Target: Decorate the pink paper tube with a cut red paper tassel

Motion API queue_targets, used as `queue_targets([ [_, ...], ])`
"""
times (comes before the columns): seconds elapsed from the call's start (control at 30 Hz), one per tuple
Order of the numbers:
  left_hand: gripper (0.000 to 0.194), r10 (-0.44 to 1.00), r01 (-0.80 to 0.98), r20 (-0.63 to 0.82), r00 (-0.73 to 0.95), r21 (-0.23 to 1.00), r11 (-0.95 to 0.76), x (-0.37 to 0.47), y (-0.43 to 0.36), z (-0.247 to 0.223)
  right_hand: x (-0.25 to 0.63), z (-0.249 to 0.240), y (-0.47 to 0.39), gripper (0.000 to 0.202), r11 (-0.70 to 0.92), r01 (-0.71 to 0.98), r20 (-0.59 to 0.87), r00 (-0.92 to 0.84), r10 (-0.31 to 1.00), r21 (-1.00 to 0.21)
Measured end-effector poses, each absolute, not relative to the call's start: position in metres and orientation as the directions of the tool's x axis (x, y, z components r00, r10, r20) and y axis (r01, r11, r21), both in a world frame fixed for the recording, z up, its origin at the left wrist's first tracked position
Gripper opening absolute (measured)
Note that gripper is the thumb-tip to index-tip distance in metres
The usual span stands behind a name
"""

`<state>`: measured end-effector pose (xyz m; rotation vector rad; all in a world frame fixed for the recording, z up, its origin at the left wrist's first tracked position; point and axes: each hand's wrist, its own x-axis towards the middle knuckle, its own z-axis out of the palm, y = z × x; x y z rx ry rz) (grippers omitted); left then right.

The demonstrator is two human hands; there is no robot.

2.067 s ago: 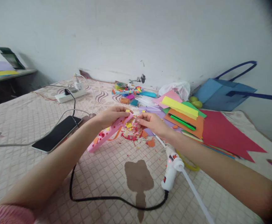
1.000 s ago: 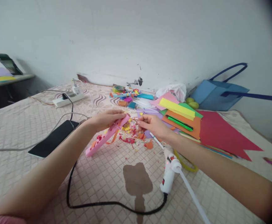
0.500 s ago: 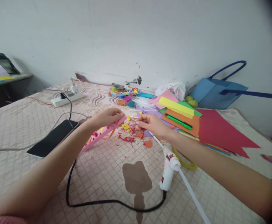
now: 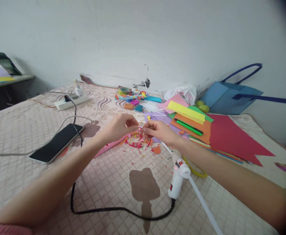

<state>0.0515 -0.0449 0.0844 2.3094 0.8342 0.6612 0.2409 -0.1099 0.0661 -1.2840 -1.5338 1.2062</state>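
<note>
My left hand [image 4: 123,125] is closed in a pinch at the middle of the bed, its fingertips close to those of my right hand [image 4: 157,130]. Between the two pinches is a tiny reddish piece, too small to name. A pink strip [image 4: 109,147] lies beneath my left hand and wrist, partly covered. Red, yellow and orange paper scraps [image 4: 139,142] are scattered below both hands. The white glue gun [image 4: 177,179] stands just nearer than my right wrist, with a glue stick in its back and a small red light showing.
At the left are a black phone [image 4: 56,143] and a white power strip [image 4: 71,101] with cables. Coloured paper sheets [image 4: 231,137] and a green pen [image 4: 188,127] lie right. Behind them sits a blue bag [image 4: 231,96]. A black cord [image 4: 103,210] loops across the front.
My left hand has let go of the pink strip and moved right to meet my right hand's fingertips. The strip now lies lower, under my left hand. The right hand has barely moved.
</note>
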Motion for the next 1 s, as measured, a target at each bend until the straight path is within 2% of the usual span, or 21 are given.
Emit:
queue_targets([
  [0.33,0.011,0.67,0.388,0.283,0.686,0.636,-0.667,0.0526,-0.0496,0.0883,0.2428,0.0654,-0.1108,0.018,0.031,0.239,-0.015,-0.19,0.982,-0.971],
  [0.63,0.012,0.648,0.343,0.269,0.712,0.672,-0.656,0.0529,-0.0486,0.0876,0.2378,0.0689,-0.1099,0.021,-0.029,0.156,-0.066,-0.233,0.97,-0.987],
  [0.87,0.009,0.638,0.283,0.314,0.703,0.7,-0.656,0.0542,-0.0481,0.0883,0.2403,0.0681,-0.1061,0.021,-0.224,0.015,-0.215,-0.356,0.909,-0.974],
  [1.0,0.008,0.645,0.26,0.322,0.693,0.723,-0.64,0.0551,-0.0466,0.0868,0.2395,0.0706,-0.1066,0.018,-0.316,-0.072,-0.271,-0.364,0.891,-0.946],
])
